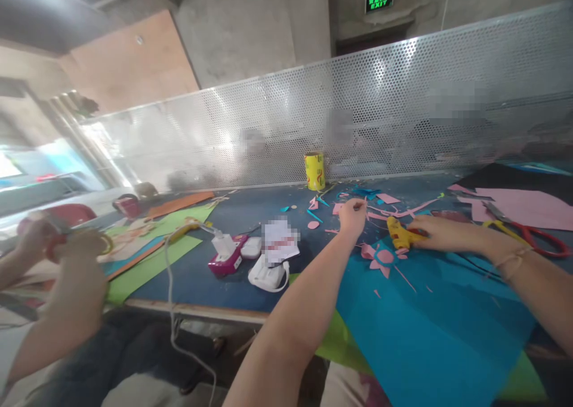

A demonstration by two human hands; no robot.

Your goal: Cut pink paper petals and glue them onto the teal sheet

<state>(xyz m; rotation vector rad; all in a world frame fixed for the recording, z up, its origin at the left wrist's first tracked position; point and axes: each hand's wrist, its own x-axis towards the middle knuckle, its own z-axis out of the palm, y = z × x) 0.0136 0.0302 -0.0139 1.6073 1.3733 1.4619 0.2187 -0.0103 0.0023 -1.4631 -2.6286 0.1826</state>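
Observation:
My right hand [432,233] grips a yellow hot glue gun [403,235] by its handle, just above a large blue sheet [430,335]. Farther forward, my left hand [353,216] reaches among pink scraps, its fingers pinched together; whatever is between them is too small to make out. Below the glue gun a pink flower-shaped cutout [380,262] lies on the blue sheet, partly overlapped by small pink pieces. Close to my left hand are a pink disc [313,225] and a long pink strip [423,207].
Red-handled scissors [532,234] and a pink sheet [523,207] lie at the right. A yellow can [315,171] stands by the perforated metal screen [268,132]. A purple power socket [227,264] and white cable are left of centre. At far left, a co-worker's blurred hands [76,246] hold scissors.

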